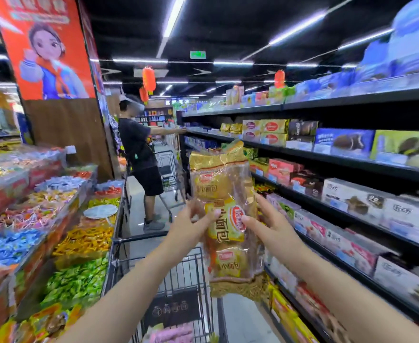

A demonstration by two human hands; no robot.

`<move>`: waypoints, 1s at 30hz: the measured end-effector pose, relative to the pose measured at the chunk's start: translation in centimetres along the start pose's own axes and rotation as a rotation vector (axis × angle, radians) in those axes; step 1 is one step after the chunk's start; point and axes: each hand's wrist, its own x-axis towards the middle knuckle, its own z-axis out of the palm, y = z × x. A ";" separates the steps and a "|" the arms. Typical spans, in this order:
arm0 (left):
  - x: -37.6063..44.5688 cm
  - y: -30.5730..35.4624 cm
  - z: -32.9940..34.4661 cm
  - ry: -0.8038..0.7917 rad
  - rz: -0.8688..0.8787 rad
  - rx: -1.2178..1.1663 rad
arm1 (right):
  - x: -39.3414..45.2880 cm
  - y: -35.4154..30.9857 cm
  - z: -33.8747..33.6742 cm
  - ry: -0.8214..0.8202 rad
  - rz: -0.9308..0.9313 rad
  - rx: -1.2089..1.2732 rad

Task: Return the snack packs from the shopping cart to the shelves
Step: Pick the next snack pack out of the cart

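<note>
Dim supermarket aisle, dark tiered shelves (327, 159) of boxed snacks along the right. Tall clear-and-gold plastic bread pack (224, 219) held upright above the wire shopping cart (159, 268), pinched by left hand (191, 219) and right hand (270, 219), probably for shelving. Beyond, another shopper (139, 154) in the aisle; sweet bins (55, 219) left.

Two hands (191, 222) (270, 222), one bread pack (224, 219), two shopping carts (169, 280) (167, 167), three red lanterns (149, 79)
</note>
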 end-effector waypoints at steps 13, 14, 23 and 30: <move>-2.9 1.7 7.5 -0.064 0.065 -0.147 | -9.9 1.2 -0.6 0.366 0.142 -0.281; -3.1 2.1 8.2 -0.099 0.075 -0.152 | -10.7 1.0 -1.4 0.398 0.137 -0.277; -5.6 5.3 14.2 -0.439 0.247 -0.086 | -22.8 -4.5 -9.3 0.662 0.135 -0.616; -8.5 8.4 20.8 -0.378 0.883 0.260 | -34.6 -8.9 -12.6 0.795 0.326 -0.943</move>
